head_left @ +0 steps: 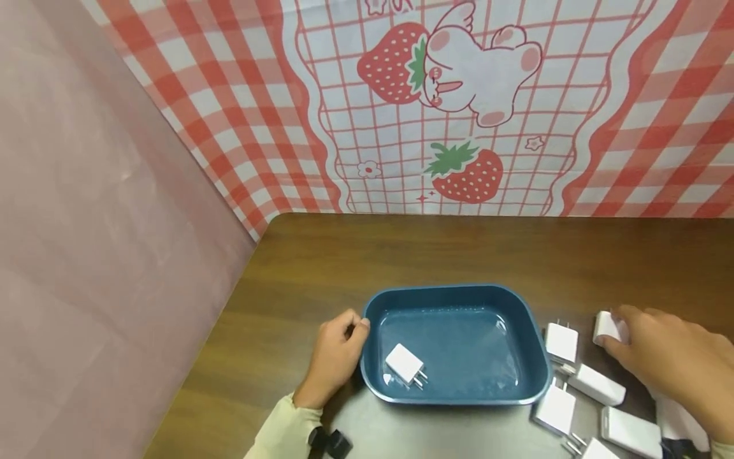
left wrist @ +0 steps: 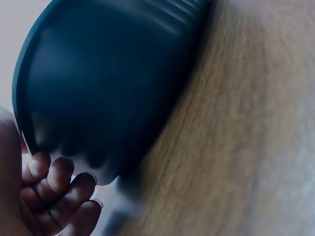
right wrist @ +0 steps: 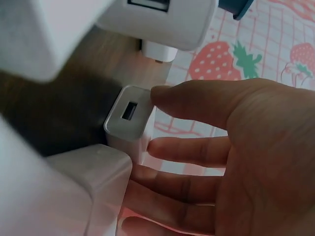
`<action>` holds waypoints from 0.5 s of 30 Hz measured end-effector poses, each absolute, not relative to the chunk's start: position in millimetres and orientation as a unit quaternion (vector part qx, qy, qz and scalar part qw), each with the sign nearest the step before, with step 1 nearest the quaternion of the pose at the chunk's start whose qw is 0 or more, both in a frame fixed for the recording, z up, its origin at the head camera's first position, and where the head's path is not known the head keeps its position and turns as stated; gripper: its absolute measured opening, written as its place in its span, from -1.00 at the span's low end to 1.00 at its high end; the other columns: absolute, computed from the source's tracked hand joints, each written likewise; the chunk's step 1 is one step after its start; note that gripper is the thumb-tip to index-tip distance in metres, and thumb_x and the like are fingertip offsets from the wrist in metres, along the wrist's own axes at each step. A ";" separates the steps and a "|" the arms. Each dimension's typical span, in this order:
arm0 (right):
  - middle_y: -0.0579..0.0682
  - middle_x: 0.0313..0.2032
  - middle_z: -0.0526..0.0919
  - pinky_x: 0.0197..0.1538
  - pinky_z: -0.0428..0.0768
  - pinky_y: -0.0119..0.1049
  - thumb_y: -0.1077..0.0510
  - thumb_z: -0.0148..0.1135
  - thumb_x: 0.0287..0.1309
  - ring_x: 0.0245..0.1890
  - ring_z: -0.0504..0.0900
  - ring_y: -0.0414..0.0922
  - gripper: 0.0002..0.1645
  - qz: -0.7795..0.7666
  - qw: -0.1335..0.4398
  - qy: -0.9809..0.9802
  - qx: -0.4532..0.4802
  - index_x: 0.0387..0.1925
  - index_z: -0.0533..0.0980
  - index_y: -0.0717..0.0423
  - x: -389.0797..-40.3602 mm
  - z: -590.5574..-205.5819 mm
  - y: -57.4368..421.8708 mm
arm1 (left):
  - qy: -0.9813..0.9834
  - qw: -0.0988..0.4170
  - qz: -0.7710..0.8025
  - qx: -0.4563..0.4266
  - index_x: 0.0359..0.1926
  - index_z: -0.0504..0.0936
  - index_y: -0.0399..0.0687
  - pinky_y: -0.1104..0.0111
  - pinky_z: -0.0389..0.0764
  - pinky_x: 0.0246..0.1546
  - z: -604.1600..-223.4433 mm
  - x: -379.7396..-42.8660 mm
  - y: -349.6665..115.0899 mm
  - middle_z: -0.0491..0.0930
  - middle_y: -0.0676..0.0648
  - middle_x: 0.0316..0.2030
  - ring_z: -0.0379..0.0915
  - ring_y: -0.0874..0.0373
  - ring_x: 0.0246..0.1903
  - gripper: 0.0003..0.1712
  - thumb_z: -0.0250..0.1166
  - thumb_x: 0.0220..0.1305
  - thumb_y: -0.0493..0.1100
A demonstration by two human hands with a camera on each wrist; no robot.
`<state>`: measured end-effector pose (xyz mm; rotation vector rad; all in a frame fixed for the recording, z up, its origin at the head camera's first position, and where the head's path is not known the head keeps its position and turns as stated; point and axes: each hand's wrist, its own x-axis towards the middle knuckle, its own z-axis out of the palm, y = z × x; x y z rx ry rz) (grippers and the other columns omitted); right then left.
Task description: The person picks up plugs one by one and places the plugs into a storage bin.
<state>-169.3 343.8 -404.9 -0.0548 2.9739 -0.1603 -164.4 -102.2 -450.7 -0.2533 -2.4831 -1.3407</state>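
Note:
A deep blue tray (head_left: pixel 473 350) sits in front of me. One white USB charger (head_left: pixel 404 363) lies inside it near the left end, prongs pointing to the lower right. My left hand (head_left: pixel 335 350) grips the tray's left rim, its fingers curled against the outer wall in the left wrist view. Right of the tray, my right hand (head_left: pixel 668 350) holds another white charger (head_left: pixel 606 327) between thumb and fingers. The USB port of this charger (right wrist: pixel 129 112) faces the right wrist camera. Beyond the tray's right end lie several more white chargers (head_left: pixel 561 342).
The brown wooden table (head_left: pixel 275 268) has a grey area (head_left: pixel 430 433) along its near side. Behind it hangs a checked cloth (head_left: pixel 378 159) with strawberry prints. A pink cloth (head_left: pixel 103 255) covers the left side. Loose chargers (head_left: pixel 631 432) crowd the space below my right hand.

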 end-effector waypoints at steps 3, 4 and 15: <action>0.54 -0.14 0.53 -0.30 0.32 0.54 -0.23 0.46 0.02 -0.24 0.53 0.47 -0.07 -0.052 0.087 0.995 -0.005 0.10 0.38 0.45 -174.1 -400.7 343.6 | -0.864 0.157 -0.470 -0.091 -0.61 0.43 0.09 0.43 0.29 -0.57 -450.7 -166.1 -100.7 0.30 0.21 -0.67 0.28 0.28 -0.61 -0.66 0.27 0.27 -0.26; 0.55 -0.15 0.52 -0.30 0.33 0.53 -0.26 0.45 0.02 -0.25 0.52 0.47 -0.05 -0.054 0.092 0.994 -0.001 0.10 0.36 0.44 -174.2 -400.0 343.5 | -0.864 0.158 -0.470 -0.090 -0.62 0.43 0.09 0.44 0.29 -0.57 -450.6 -166.0 -100.3 0.30 0.21 -0.67 0.28 0.28 -0.61 -0.66 0.27 0.27 -0.25; 0.45 -0.33 0.58 -0.22 0.34 0.48 -0.14 0.46 0.03 -0.25 0.52 0.53 -0.18 -0.077 0.055 0.996 0.001 0.01 0.40 0.47 -170.2 -411.9 344.0 | -0.868 0.160 -0.459 -0.099 -0.62 0.40 0.15 0.47 0.27 -0.61 -453.4 -162.8 -97.4 0.29 0.25 -0.69 0.27 0.34 -0.63 -0.64 0.28 0.27 -0.22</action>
